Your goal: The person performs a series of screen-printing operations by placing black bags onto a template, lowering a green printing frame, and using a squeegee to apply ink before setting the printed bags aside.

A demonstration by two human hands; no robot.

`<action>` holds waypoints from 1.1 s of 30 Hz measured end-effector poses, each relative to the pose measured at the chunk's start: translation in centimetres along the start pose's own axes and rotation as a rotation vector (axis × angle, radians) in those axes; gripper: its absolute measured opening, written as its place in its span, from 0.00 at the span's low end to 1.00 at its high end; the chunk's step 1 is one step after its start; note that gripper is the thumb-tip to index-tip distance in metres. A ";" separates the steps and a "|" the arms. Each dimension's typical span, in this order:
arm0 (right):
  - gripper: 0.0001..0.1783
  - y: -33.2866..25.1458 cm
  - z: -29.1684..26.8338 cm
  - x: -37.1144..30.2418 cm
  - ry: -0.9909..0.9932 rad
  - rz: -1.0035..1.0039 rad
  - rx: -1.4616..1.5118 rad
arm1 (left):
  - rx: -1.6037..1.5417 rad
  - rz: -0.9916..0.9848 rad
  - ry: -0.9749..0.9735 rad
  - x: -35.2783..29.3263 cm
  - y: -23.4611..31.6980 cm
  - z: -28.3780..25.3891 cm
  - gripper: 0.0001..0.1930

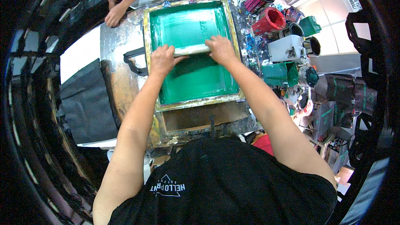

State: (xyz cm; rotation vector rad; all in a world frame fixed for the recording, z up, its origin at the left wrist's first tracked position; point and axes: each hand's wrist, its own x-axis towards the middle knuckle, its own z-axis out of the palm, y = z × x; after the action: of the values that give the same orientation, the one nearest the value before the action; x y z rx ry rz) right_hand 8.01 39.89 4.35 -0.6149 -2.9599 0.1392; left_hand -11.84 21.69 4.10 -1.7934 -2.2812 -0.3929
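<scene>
Squeegee (191, 50) in frame (200, 103) on table (121, 81), fabric sheet (87, 100) left, tubs (266, 26) right, strap (132, 54) apparently under frame

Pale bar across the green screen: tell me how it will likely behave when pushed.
The pale bar is probably stiff: it looks straight between the left grip and right grip. It should slide fairly easily, since the green surface looks glossy and wet. Its narrow shape suggests it might tip if released.

Your bare left hand (163, 61) is curled closed, knuckles up, thumb pointing inward. Your bare right hand (221, 50) is likewise closed, set slightly farther forward. Your bare left forearm (144, 107) and bare right forearm (256, 90) extend forward and converge toward the hands; the elbows stand well apart.
</scene>
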 end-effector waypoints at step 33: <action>0.27 -10.3 -1.5 -18.8 0.049 -0.099 -0.109 | -0.136 -0.448 -0.220 -24.0 0.9 -4.2 0.42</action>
State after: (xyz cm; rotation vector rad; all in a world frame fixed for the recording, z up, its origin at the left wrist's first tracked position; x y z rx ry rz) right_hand 21.35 23.03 5.20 -0.4752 -2.9577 -0.0454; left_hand -5.26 -1.50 0.22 -1.4262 -2.8800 -0.4499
